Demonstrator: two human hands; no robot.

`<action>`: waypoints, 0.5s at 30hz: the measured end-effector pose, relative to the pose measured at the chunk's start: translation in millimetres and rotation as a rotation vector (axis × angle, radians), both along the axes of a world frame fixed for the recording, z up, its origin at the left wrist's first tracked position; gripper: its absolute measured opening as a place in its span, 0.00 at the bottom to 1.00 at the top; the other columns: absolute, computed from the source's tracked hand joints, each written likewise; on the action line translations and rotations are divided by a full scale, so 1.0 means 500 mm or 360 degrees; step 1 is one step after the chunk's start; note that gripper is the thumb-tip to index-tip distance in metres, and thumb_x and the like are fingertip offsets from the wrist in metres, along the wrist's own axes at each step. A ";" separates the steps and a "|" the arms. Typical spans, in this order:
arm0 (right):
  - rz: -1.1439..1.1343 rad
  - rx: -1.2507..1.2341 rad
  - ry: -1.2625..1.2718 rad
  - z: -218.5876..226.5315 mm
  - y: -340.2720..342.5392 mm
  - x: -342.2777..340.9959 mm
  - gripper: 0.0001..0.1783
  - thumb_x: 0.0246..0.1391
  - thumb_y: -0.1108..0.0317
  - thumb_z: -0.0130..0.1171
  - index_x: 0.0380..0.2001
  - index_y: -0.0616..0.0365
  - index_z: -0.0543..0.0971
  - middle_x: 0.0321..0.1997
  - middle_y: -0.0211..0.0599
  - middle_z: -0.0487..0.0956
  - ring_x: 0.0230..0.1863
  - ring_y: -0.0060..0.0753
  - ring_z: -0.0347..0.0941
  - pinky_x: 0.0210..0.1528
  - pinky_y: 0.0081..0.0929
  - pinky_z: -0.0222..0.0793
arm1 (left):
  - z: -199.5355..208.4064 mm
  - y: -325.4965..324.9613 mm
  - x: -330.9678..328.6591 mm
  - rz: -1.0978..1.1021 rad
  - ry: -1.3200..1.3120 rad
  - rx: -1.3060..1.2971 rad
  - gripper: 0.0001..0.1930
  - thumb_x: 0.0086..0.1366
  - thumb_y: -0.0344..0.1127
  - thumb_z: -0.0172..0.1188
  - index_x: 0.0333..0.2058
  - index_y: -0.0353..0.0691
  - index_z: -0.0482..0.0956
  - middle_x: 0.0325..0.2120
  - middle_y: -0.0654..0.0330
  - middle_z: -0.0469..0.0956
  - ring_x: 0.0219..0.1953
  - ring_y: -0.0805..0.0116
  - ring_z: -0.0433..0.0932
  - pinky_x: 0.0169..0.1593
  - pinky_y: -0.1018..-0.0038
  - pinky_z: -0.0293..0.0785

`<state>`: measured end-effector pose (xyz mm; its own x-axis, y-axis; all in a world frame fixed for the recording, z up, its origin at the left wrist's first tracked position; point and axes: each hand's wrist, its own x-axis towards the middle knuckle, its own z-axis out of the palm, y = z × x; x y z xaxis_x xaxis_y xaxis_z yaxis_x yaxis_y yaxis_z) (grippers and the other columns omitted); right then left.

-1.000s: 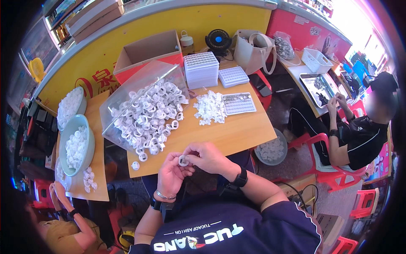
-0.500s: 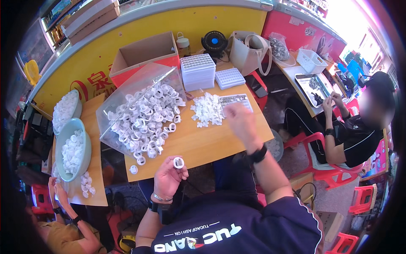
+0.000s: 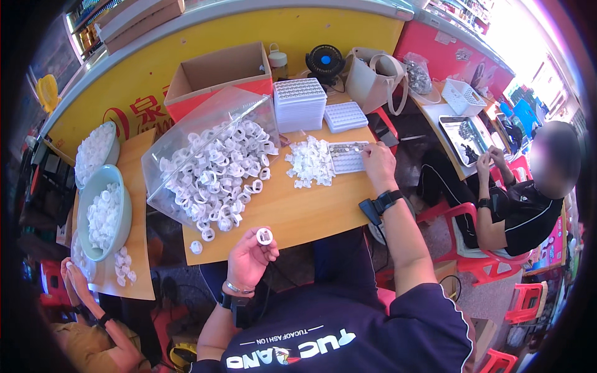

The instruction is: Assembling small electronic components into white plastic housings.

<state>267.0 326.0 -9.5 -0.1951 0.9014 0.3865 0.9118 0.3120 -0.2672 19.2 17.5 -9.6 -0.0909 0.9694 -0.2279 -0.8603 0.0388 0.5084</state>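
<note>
Near the table's front edge my left hand [image 3: 247, 261] pinches a round white plastic part [image 3: 264, 236] with a square opening in its face. My right hand [image 3: 380, 166] reaches to the right end of a white compartment tray [image 3: 348, 166] that holds small silvery pieces. Its fingertips are drawn together there, and whatever lies between them is hidden. A pile of small flat white plastic pieces [image 3: 309, 163] touches the tray's left side. Further left, a tilted clear bin [image 3: 163, 180] spills many white ring-shaped parts [image 3: 217, 161] onto the table. One loose white part [image 3: 196, 247] lies at the front edge.
Behind stand a stack of white trays [image 3: 300, 109], another tray [image 3: 346, 117], a cardboard box [image 3: 217, 71], a fan [image 3: 325, 60] and a cream bag [image 3: 372, 81]. Green basins [image 3: 127, 214] of white parts are at left. Co-workers sit left and right [image 3: 528, 205].
My right hand has moved right, from above the tray's left part to its right end. My left hand keeps the white part in nearly the same place. The view has shifted slightly.
</note>
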 end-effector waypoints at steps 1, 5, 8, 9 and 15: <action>0.0049 0.0060 0.0016 0.002 -0.003 -0.002 0.08 0.48 0.64 0.57 0.29 0.52 0.82 0.32 0.39 0.78 0.38 0.44 0.76 0.40 0.37 0.72 | 0.002 -0.001 0.001 0.0004 0.0011 0.0007 0.14 0.68 0.36 0.44 0.44 0.32 0.71 0.31 0.51 0.78 0.30 0.60 0.79 0.34 0.71 0.74; 0.0278 0.0115 0.0452 0.046 -0.060 -0.021 0.06 0.49 0.68 0.59 0.28 0.58 0.81 0.31 0.37 0.77 0.34 0.39 0.75 0.39 0.30 0.71 | 0.014 0.004 0.012 0.0019 0.0040 0.0108 0.13 0.68 0.35 0.45 0.45 0.33 0.70 0.32 0.52 0.78 0.31 0.60 0.79 0.35 0.72 0.75; 0.0646 -0.0234 0.0922 0.099 -0.171 -0.062 0.03 0.47 0.73 0.59 0.27 0.59 0.80 0.30 0.39 0.78 0.34 0.37 0.75 0.39 0.30 0.69 | 0.044 0.002 0.025 0.0049 0.0085 0.0137 0.12 0.68 0.34 0.45 0.45 0.33 0.70 0.32 0.53 0.77 0.31 0.62 0.79 0.35 0.73 0.75; 0.0787 -0.0289 0.0971 0.107 -0.213 -0.078 0.03 0.46 0.74 0.60 0.27 0.61 0.79 0.30 0.39 0.78 0.34 0.36 0.75 0.39 0.28 0.69 | 0.048 0.003 0.029 0.0047 0.0129 0.0126 0.12 0.69 0.35 0.45 0.45 0.33 0.70 0.32 0.53 0.77 0.31 0.63 0.79 0.35 0.73 0.75; 0.1336 -0.0486 0.1151 0.138 -0.407 -0.155 0.05 0.44 0.79 0.62 0.28 0.60 0.79 0.31 0.36 0.77 0.34 0.31 0.75 0.36 0.24 0.69 | 0.074 -0.017 0.039 0.0081 0.0307 0.0154 0.12 0.69 0.36 0.45 0.45 0.33 0.70 0.32 0.54 0.77 0.31 0.66 0.79 0.34 0.75 0.74</action>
<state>189.7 122.7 59.4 -0.6001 0.6676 0.4406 0.0498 0.5810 -0.8124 38.9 8.9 27.2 -0.1733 0.9790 -0.1076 -0.7464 -0.0593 0.6629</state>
